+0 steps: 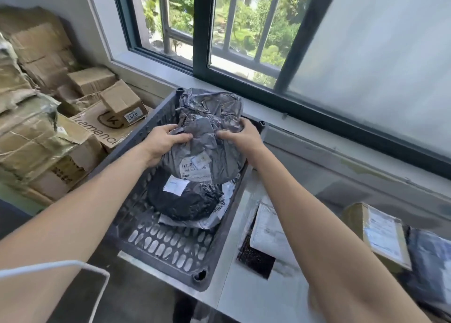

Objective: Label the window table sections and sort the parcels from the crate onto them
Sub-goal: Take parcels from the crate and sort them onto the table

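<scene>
We grip a crumpled grey poly-mailer parcel [207, 139] with both hands over the far end of the dark grey slatted plastic crate [170, 247]. Our left hand [162, 142] curls round its edge at 9 o'clock, thumb on top; our right hand [240, 137] pinches the wrinkled film at 3 o'clock. The parcel's white shipping label faces up at its 6 o'clock end. Below it, in the crate's middle, lies a black bagged parcel [185, 200] with a small white label, resting on a flat pale mailer [214, 221] whose edge shows at 5 o'clock; we cannot tell whether the held parcel touches the black one. The crate sits on the steel counter [244, 296] under the window [202, 30], which runs along 12 o'clock. At 3 o'clock of the crate, on the counter, lie a white padded envelope [268, 235], then a brown cardboard box [380, 235] with a label on top, then a dark mailer [432, 257] at the frame's edge. At 9 o'clock of the crate stands a heap of battered cardboard cartons [48, 103]. A white cable [73, 265] loops at 7 o'clock of the view
</scene>
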`<state>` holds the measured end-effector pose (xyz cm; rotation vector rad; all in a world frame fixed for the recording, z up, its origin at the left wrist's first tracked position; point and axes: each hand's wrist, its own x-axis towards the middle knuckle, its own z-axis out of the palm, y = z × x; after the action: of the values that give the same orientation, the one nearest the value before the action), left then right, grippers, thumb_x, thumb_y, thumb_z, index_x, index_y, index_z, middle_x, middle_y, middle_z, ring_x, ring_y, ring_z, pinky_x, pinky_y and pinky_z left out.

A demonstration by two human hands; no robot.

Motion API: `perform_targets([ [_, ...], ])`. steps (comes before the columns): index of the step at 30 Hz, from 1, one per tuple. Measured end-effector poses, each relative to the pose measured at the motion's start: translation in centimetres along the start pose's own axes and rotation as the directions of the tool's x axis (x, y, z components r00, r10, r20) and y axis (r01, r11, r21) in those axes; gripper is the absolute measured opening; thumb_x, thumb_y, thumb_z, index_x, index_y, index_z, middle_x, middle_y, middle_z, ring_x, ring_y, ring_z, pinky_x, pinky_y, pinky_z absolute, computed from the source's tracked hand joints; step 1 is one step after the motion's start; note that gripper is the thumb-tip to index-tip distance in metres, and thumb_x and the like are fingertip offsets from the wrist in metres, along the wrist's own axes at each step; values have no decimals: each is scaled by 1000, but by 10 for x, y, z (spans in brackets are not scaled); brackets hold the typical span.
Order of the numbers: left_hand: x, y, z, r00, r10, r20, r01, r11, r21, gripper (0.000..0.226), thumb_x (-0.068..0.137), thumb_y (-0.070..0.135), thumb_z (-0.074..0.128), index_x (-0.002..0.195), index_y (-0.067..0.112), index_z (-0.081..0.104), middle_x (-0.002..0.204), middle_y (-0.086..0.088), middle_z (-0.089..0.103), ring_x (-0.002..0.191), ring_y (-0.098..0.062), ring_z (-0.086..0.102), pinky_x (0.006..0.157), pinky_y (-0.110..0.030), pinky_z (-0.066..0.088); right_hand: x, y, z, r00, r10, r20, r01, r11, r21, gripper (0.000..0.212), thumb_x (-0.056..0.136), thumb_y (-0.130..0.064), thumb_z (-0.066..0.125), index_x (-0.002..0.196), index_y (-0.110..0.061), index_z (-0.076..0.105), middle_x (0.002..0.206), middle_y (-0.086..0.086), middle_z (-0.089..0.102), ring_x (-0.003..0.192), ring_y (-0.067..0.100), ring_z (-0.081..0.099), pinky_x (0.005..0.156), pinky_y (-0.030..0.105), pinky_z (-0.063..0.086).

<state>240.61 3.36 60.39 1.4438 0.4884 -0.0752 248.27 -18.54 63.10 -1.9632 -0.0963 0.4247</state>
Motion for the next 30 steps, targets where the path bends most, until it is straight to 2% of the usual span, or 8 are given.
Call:
perform_targets([
  [3, -4, 7, 18, 996, 70, 53, -71, 997, 11, 37, 72, 15, 81, 105, 11, 66, 92, 0, 77, 77, -13, 74, 66, -23, 58, -10, 0, -25, 1000, -4, -20, 6, 998, 60, 68, 71, -30, 89, 126, -9, 56, 113, 0, 66, 93, 14, 66, 65, 18, 51],
  [6, -9, 18, 40, 992, 94, 81, -92, 996, -19, 31, 73, 15, 81, 102, 9, 72, 99, -11, 76, 82, -21, 73, 79, -32, 60, -19, 1, -50, 998, -39, -50, 46, 986, 162, 45, 72, -22, 89, 107, -10, 63, 94, 1, 71, 74, 9, 71, 53, 13, 51],
  [12, -29, 48, 98, 984, 112, 139, -110, 994, -24, 18, 81, 15, 77, 97, 9, 70, 89, -12, 76, 72, -24, 73, 66, -34, 60, -37, -5, -107, 980, -89, -180, 122, 976, 181, 49, 73, -25, 88, 114, -9, 66, 98, 1, 74, 81, 8, 71, 70, 19, 55],
  [16, -43, 63, 124, 963, 0, 270, 9, 999, -33, 19, 84, 17, 75, 101, 8, 69, 86, -11, 76, 67, -23, 73, 57, -32, 58, -46, -12, -147, 969, -131, -211, 161, 978, 132, 33, 73, -24, 87, 101, -14, 72, 85, -6, 75, 65, 0, 69, 58, 11, 50],
  [20, -50, 68, 150, 961, 36, 276, -13, 996, -84, 20, 86, 11, 72, 105, 7, 68, 89, -14, 75, 70, -25, 73, 67, -37, 61, -54, -6, -171, 965, -117, -235, 153, 978, 142, 35, 73, -26, 87, 102, -13, 71, 90, -3, 76, 71, 4, 71, 61, 14, 53],
  [25, -48, 65, 180, 969, 26, 245, -25, 1000, -7, 29, 84, 10, 75, 111, 2, 65, 88, -13, 76, 69, -24, 74, 60, -32, 60, -64, 24, -190, 953, -81, -291, 150, 963, 224, 26, 78, -18, 84, 99, -11, 71, 77, -8, 75, 65, 2, 71, 57, 14, 52],
  [28, -38, 52, 205, 984, 13, 178, -34, 993, 116, 41, 83, 13, 77, 116, -5, 61, 100, -15, 74, 78, -26, 73, 71, -39, 61, -68, 48, -202, 939, -14, -344, 92, 973, 210, 34, 84, -13, 78, 113, 0, 68, 83, -4, 73, 62, 0, 68, 56, 12, 50],
  [30, -32, 38, 222, 989, 39, 142, -61, 985, 159, 36, 81, 10, 78, 112, 2, 63, 109, -15, 71, 93, -29, 71, 89, -46, 57, -69, 65, -210, 934, 60, -351, 2, 985, 175, 45, 86, -18, 76, 124, 0, 61, 104, 8, 72, 78, 9, 68, 67, 17, 54],
])
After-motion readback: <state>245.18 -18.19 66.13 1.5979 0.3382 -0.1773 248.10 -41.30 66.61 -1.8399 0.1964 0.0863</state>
